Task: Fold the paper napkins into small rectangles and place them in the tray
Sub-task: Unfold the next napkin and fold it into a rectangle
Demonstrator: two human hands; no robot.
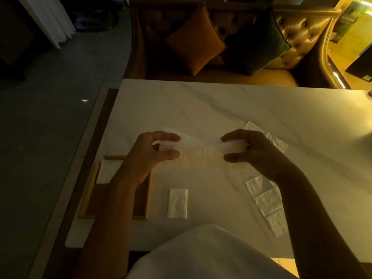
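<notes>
Stretching between both hands, the paper napkin (201, 152) looks thin, white and half see-through, drawn out into a long horizontal band with faint square crease lines. Its upper layer lifts away at the left end. It hangs just above the middle of the white marble table (221, 105), nearer the front edge than the back.

The wooden tray (88, 190) sits by the left edge of the surface, towards the front-left corner. It has a pale rim and a dark floor. One folded napkin (107, 171), a small white rectangle, lies in its far left corner, and the left forearm hides much of the rest of the tray. Just right of the tray, near the front edge, a second folded rectangle (178, 203) lies flat on the surface.

The left hand (149, 156) pinches the band's left end, fingers (169, 136) curled over the top and thumb beneath, with the paper passing between them. The right hand (255, 154) grips the right end the same way, the fingers above and the thumb below.

Towards the right edge, a creased open strip of napkin (265, 204) lies partly under the right forearm. Another open napkin (275, 140) shows behind the right hand.
</notes>
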